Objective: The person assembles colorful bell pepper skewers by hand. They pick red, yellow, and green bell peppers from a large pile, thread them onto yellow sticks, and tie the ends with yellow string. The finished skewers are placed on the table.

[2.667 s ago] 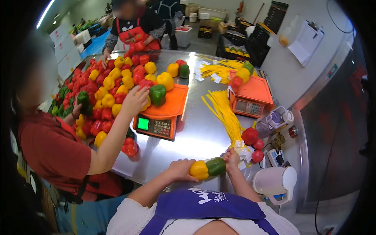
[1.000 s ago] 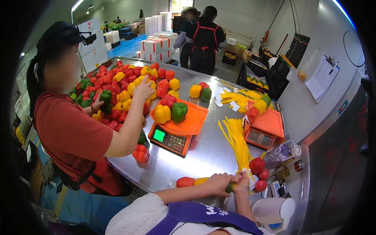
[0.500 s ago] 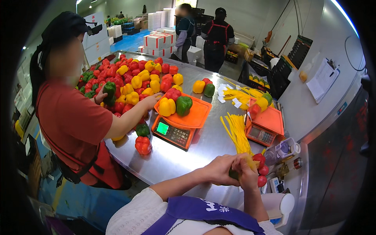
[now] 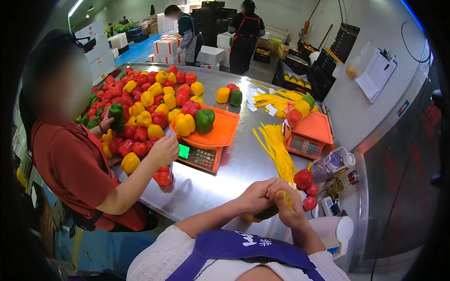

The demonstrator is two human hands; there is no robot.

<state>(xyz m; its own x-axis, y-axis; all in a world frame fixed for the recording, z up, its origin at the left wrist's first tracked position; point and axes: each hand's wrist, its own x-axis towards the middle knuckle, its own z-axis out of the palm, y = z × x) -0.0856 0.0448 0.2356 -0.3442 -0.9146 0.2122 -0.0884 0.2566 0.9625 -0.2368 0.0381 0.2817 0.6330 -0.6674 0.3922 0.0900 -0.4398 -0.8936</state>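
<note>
Steel table (image 4: 220,187), blue floor (image 4: 136,54), pale wall (image 4: 370,28), ceiling striplights (image 4: 75,7).

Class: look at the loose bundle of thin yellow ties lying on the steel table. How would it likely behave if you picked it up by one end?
The yellow ties look thin and long, so probably floppy and light. They lie unbound and fanned out, so strands would likely slip free and scatter on the smooth steel table.

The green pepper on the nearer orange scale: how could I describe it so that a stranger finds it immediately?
Start at the steel table, then find the orange scale beside the big pepper pile. On its tray sits the green pepper, touching one yellow pepper; it is the only green one there.
</note>
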